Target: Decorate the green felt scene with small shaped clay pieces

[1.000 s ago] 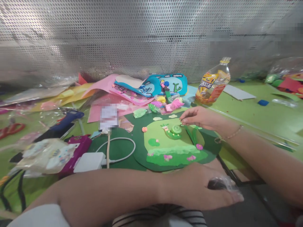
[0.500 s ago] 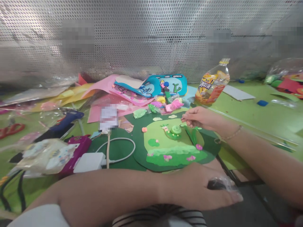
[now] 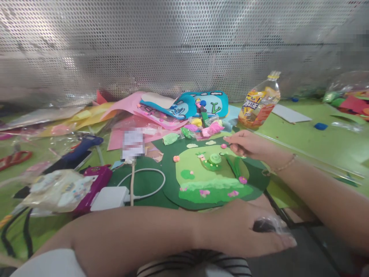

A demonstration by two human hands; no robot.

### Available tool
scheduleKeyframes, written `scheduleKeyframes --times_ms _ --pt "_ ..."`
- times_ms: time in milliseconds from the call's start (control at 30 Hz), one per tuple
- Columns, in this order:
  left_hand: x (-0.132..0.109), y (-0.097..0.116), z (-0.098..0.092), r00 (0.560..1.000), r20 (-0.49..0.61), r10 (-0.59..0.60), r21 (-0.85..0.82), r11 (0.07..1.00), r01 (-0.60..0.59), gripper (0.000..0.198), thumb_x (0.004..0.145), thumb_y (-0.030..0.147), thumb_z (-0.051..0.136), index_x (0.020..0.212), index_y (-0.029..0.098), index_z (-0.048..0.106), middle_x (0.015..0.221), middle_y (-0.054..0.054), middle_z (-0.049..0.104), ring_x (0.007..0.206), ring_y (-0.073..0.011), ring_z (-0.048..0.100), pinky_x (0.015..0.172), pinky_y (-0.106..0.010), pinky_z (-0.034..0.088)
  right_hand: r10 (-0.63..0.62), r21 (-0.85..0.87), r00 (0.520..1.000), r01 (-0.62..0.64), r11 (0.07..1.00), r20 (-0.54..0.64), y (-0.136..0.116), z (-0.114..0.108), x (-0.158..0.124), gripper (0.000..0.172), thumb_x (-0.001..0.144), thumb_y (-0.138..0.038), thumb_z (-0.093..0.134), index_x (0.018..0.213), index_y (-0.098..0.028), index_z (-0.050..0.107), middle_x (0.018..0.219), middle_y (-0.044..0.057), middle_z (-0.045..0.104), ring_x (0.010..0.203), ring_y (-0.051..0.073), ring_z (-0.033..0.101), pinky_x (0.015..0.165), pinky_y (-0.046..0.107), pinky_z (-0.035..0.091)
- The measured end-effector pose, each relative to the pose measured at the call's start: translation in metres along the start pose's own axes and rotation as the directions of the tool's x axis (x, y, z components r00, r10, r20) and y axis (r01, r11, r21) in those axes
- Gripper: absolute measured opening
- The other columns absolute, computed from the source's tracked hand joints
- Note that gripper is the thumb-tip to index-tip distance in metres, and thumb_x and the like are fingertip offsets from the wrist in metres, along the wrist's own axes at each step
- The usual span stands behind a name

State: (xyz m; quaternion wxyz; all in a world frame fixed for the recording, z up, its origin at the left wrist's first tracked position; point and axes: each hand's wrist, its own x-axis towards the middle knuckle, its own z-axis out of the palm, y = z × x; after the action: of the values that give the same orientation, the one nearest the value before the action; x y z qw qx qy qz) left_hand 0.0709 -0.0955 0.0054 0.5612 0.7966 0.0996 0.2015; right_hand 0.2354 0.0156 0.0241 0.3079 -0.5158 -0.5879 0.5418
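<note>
A green layered craft picture (image 3: pixel 213 202) lies in front of me, with a clay snail (image 3: pixel 213 161), leaves and small flowers on it. At its upper right edge is my right hand (image 3: pixel 245 144), fingers closed in a pinch. A thin dark tip shows between them, too small to name, by a small pink clay piece (image 3: pixel 224 146) at the picture's top. My left forearm crosses below the picture. My left hand (image 3: pixel 245 229) is curled around a crinkled clear plastic wrapper (image 3: pixel 276 223); dark space or content shows inside the curl, and most of its fingers are hidden.
Several clay packets (image 3: pixel 196 129) lie behind the picture, before blue craft pictures (image 3: pixel 217 104). A drink bottle (image 3: pixel 259 102) stands leaning at the back right. At left are a white charger (image 3: pixel 109 198), its cable, a blue glue gun (image 3: pixel 83 148) and red-handled scissors (image 3: pixel 15 158).
The right hand's fingers have drawn slightly right and opened a little from their tight pinch. The pink piece now shows beside them at the picture's top. The left hand stays put.
</note>
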Motion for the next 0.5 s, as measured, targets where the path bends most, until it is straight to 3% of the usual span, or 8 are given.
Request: scheduleKeyframes --times_ms 67,167,300,500 --pt "0.0001 -0.0008 -0.0001 1.0 0.012 0.001 0.0 1.0 -0.001 0.029 0.084 0.031 0.049 0.062 0.016 0.037 0.063 0.004 0.037 0.061 -0.0057 0.038 0.058 -0.018 0.034 0.0 -0.026 1.0 0.0 1.0 -0.015 -0.0014 0.0004 -0.0013 0.05 0.071 -0.05 0.065 0.039 -0.016 0.047 0.031 -0.005 0.036 0.03 0.002 0.03 0.031 0.02 0.018" --pt "0.0002 -0.0014 -0.0004 1.0 0.014 0.01 0.009 1.0 -0.01 0.029 0.084 0.031 0.049 0.062 0.016 0.037 0.065 0.004 0.038 0.063 -0.006 0.04 0.06 -0.018 0.035 0.025 -0.001 1.0 -0.025 1.0 -0.005 -0.0003 -0.0001 0.0001 0.042 0.068 -0.05 0.068 0.047 -0.015 0.055 0.036 -0.003 0.046 0.033 0.003 0.037 0.033 0.019 0.026" --pt "-0.0001 -0.001 -0.0006 1.0 0.022 0.003 0.002 1.0 -0.003 0.029 0.084 0.031 0.049 0.062 0.016 0.037 0.063 0.005 0.037 0.061 -0.0053 0.038 0.06 -0.017 0.035 0.021 0.041 0.999 -0.023 0.999 0.045 0.0025 -0.0004 0.0035 0.027 0.059 -0.038 0.078 0.065 -0.014 0.067 0.056 0.001 0.063 0.048 0.006 0.055 0.048 0.019 0.045" --pt "-0.0005 -0.0014 0.0001 1.0 0.007 -0.009 -0.02 1.0 0.009 0.029 0.083 0.03 0.051 0.062 0.017 0.037 0.061 0.005 0.036 0.058 -0.005 0.037 0.055 -0.017 0.032 -0.004 0.067 0.997 -0.001 0.998 0.072 0.0005 0.0022 0.0013 0.022 0.052 -0.028 0.081 0.067 -0.016 0.069 0.065 0.001 0.068 0.064 0.012 0.064 0.069 0.026 0.053"
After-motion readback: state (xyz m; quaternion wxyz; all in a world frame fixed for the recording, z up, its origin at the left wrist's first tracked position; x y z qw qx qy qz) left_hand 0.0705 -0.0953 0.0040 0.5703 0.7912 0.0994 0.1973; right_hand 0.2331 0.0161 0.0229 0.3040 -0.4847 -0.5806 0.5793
